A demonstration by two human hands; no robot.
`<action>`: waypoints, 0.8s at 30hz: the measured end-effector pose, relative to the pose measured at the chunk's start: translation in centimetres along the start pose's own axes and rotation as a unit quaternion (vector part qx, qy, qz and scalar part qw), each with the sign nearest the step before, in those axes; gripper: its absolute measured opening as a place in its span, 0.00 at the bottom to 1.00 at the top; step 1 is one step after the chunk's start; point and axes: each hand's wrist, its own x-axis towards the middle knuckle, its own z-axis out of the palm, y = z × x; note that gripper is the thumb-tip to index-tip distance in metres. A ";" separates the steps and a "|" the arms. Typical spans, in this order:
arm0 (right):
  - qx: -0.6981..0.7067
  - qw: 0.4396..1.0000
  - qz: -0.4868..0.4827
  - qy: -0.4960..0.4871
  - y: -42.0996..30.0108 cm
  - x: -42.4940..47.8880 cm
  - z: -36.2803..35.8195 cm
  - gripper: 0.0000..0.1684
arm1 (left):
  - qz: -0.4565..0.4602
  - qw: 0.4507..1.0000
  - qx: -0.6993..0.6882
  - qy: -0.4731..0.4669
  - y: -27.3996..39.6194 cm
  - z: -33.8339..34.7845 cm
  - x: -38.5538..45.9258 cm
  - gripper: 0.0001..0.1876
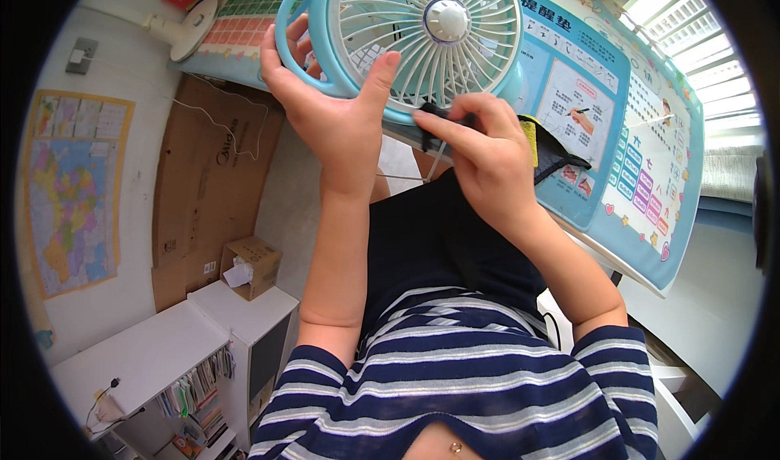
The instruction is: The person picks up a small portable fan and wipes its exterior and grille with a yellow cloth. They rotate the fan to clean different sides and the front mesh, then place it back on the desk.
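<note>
A light-blue portable fan (329, 40) with a white spoked grille and round hub is held up over the desk edge. My left hand (335, 113) grips its left side, fingers around the loop handle (281, 40) and thumb along the grille. At the fan's lower rim, my right hand (493, 149) pinches a small black item (431, 132), partly hidden by the fingers; I cannot tell what it is. Its index fingertip is close to the rim. Just right of this hand, a black and yellow fabric piece (548, 149) lies at the desk's near edge.
A blue printed desk mat (655, 155) covers the desk. To the left are a white lamp base (195, 29), a flat Midea carton (207, 186) and a small open box (259, 262) with crumpled paper. A white shelf unit (152, 344) holding books stands lower left.
</note>
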 end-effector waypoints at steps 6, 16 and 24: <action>0.070 0.994 0.084 -0.003 -1.3 -0.2 -0.1 0.27 | 0.027 0.999 0.014 0.010 -0.4 0.4 0.0 0.60; 0.091 0.990 0.110 0.006 -2.8 -0.6 1.8 0.26 | 0.010 1.000 -0.004 0.012 -0.7 -0.3 -0.5 0.62; 0.023 0.989 0.147 -0.023 0.0 -0.6 -2.3 0.22 | 0.008 1.000 0.005 -0.004 -0.3 -0.3 -0.7 0.60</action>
